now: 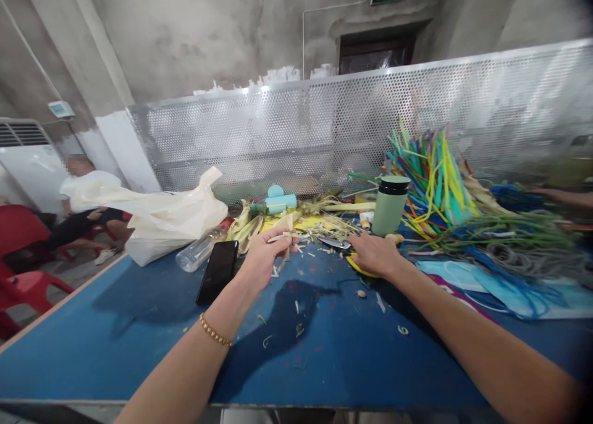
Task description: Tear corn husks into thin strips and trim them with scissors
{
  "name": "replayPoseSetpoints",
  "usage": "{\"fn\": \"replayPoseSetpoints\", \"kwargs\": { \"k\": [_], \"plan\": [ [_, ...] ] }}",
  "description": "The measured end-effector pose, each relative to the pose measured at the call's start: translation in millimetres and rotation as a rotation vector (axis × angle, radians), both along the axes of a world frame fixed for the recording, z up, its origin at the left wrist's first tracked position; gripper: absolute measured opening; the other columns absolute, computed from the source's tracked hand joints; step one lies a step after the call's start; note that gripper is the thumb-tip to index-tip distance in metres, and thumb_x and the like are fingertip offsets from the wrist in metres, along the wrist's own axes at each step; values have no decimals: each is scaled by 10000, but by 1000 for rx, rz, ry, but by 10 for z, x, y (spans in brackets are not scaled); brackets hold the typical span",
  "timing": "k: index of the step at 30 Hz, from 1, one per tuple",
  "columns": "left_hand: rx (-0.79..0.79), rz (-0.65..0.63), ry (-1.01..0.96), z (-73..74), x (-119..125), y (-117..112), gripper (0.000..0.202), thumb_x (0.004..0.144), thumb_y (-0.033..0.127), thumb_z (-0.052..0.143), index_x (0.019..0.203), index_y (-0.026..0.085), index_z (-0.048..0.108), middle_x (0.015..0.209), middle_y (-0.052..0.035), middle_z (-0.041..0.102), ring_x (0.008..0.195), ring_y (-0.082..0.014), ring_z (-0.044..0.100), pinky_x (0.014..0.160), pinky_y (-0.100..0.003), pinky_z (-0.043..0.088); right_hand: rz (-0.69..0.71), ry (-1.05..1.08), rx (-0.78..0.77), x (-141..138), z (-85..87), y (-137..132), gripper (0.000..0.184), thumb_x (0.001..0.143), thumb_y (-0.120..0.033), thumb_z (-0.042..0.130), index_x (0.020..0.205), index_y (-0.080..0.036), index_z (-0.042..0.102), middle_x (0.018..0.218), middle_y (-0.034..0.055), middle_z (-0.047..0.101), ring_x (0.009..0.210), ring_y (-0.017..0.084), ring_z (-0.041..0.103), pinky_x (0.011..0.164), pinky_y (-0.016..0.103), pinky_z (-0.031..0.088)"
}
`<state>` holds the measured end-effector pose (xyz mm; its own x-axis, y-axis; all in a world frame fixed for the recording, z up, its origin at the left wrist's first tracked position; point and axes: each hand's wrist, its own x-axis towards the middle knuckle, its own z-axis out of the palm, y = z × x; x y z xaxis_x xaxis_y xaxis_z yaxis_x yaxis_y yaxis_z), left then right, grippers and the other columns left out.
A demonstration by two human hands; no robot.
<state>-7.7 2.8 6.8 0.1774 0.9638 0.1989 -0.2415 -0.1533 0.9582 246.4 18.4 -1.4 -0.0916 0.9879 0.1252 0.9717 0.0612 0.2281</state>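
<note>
My left hand point(269, 251) pinches a thin pale strip point(288, 235), which looks like plant husk, between thumb and fingertips above the blue table. To its right, my right hand point(374, 254) is closed over a pair of scissors with yellow handles point(359, 268). The metal blades point(334, 243) point left among cut scraps, and my fingers hide part of the handles. Behind both hands lies a heap of pale shredded husk strips point(336, 225). A green tumbler with a black band point(391, 207) stands upright just beyond my right hand.
On the left are a black phone point(217, 271), a clear plastic bottle point(199, 251) and a white plastic bag point(176, 220). Colourful strips point(438, 180), cords point(523, 245) and blue masks point(500, 282) lie right. A perforated metal screen point(259, 127) borders the back. A person sits far left.
</note>
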Motion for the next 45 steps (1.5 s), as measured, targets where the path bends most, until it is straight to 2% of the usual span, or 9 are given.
{"fn": "replayPoseSetpoints", "kwargs": {
  "k": [5, 7, 10, 15, 24, 32, 39, 43, 45],
  "plan": [
    [-24, 7, -26, -64, 40, 12, 348, 676, 240, 747, 996, 115, 693, 900, -98, 726, 703, -129, 639, 606, -228, 385, -13, -33, -87, 173, 119, -40, 282, 873, -182, 483, 1099, -154, 649, 1160, 181, 622, 1047, 310, 614, 816, 420, 460],
    [-35, 8, -26, -68, 63, -1, 368, 664, 232, 756, 1009, 123, 691, 898, -97, 730, 701, -130, 641, 614, -231, 387, 75, 55, 17, 135, 222, -103, 270, 872, -180, 492, 1078, -153, 665, 1133, 175, 630, 1063, 303, 600, 835, 403, 452],
    [-49, -13, -9, -69, 107, -40, 409, 658, 232, 764, 1048, 136, 685, 898, -96, 735, 695, -126, 636, 629, -236, 391, 334, 518, 221, -75, 347, -227, 361, 950, -318, 424, 1225, -166, 603, 1069, 126, 670, 940, 215, 641, 824, 325, 465],
    [-14, -57, 5, -74, 182, -127, 398, 643, 229, 782, 1019, 134, 692, 871, -87, 733, 721, -133, 622, 641, -240, 400, 524, 1015, -22, -423, 288, -353, 367, 905, -460, 489, 894, -146, 678, 695, 30, 662, 513, 119, 574, 533, 246, 435],
    [-138, -37, -90, -55, 246, -214, 255, 602, 207, 787, 816, 115, 684, 739, -74, 712, 627, -120, 614, 658, -254, 448, 611, 893, 61, -434, 196, -407, 271, 892, -328, 527, 712, -154, 630, 575, -6, 583, 548, 109, 507, 568, 240, 373],
    [-91, -9, 101, 24, 316, -341, 242, 633, 243, 763, 823, 115, 687, 712, -58, 696, 602, -111, 584, 613, -236, 426, 623, 1078, 100, -386, 219, -355, 332, 868, -453, 564, 781, -155, 682, 721, 19, 631, 641, 124, 524, 584, 242, 392],
    [-33, -52, 198, -2, 331, -367, 171, 650, 249, 741, 755, 126, 686, 670, -21, 648, 598, -89, 520, 584, -215, 368, 561, 1343, 19, -477, 223, -398, 278, 809, -405, 621, 698, -151, 629, 590, 0, 595, 541, 111, 522, 545, 239, 420],
    [-106, -56, 113, -39, 301, -314, 208, 601, 236, 779, 761, 136, 691, 656, -9, 637, 565, -73, 489, 568, -215, 349, 391, 1396, 317, -222, 263, -222, 282, 806, -430, 593, 770, -153, 632, 676, 30, 636, 565, 132, 557, 570, 260, 454],
    [-119, -56, 75, -57, 287, -284, 224, 585, 236, 794, 760, 135, 698, 673, -19, 647, 572, -80, 504, 571, -223, 357, 305, 1170, 450, -20, 285, -123, 265, 831, -396, 547, 784, -152, 638, 675, 47, 644, 582, 153, 575, 597, 277, 451]
  ]
}}
